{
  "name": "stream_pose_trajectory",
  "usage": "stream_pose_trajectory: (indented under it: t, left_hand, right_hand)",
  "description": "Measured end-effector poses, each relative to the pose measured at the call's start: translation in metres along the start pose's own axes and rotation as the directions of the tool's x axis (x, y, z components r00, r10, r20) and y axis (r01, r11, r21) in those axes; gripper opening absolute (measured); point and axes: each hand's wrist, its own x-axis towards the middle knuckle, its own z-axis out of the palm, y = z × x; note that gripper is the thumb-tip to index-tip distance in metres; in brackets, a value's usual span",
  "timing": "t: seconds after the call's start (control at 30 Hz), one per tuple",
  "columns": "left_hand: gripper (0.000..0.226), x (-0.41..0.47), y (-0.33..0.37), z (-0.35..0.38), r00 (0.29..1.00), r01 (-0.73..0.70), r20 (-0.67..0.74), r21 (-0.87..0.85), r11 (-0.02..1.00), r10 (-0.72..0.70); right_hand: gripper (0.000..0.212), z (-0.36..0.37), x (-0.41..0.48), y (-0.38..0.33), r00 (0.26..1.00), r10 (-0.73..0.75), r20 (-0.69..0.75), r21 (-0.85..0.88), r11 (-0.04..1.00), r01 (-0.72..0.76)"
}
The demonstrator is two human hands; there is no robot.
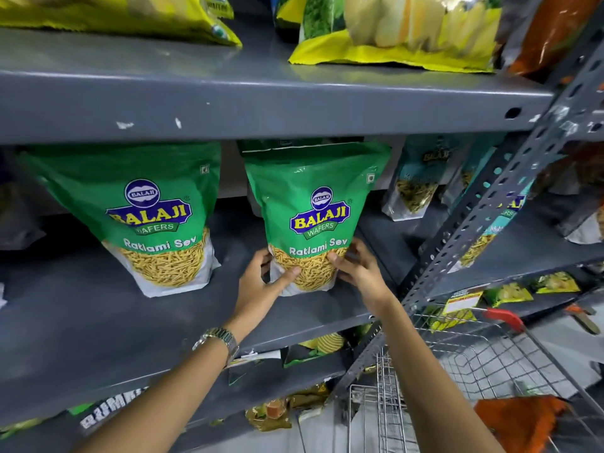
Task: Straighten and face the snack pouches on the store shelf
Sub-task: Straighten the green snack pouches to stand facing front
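Two green Balaji Ratlami Sev pouches stand upright on the grey middle shelf (98, 308), labels facing me. The right pouch (313, 204) is gripped at its lower corners: my left hand (261, 282) holds its bottom left edge with the thumb across the clear window, and my right hand (356, 269) presses its bottom right edge. The left pouch (143, 210) stands alone, leaning slightly, untouched. More green pouches sit behind the right one, mostly hidden.
Teal pouches (418, 181) stand further right behind the perforated grey upright (490, 204). Yellow bags (392, 31) lie on the shelf above. A wire shopping trolley (490, 354) with a red handle stands at the lower right. Lower shelves hold more packets.
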Motion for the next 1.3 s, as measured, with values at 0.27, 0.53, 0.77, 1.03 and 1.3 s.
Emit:
stream_pose_trajectory:
  t: [0.27,0.53,0.77,1.03,1.3]
  left_hand:
    - [0.048,-0.024,0.005,0.004,1.000,0.024,0.010,0.004,1.000,-0.024]
    - [0.046,-0.039,0.008,0.009,0.999,0.048,0.008,0.005,0.999,-0.048]
    - [0.040,-0.042,0.008,0.008,0.999,0.044,0.011,0.006,0.999,-0.044]
    - [0.045,-0.042,0.003,0.010,0.999,0.039,0.019,-0.003,0.999,-0.039]
    - [0.068,-0.045,0.005,0.007,0.997,0.029,0.069,0.003,1.000,-0.030]
  right_hand:
    - [0.040,-0.005,-0.027,-0.002,1.000,-0.012,0.015,0.049,0.999,0.011]
    - [0.053,-0.011,-0.043,-0.004,1.000,-0.009,0.027,0.067,0.998,0.007]
    - [0.039,-0.012,-0.048,-0.004,1.000,0.012,0.024,0.069,0.998,-0.014]
    - [0.043,-0.011,-0.051,-0.006,1.000,0.020,0.009,0.049,0.999,-0.020]
    - [0.054,0.001,-0.063,-0.008,0.996,-0.041,-0.082,0.027,0.999,0.043]
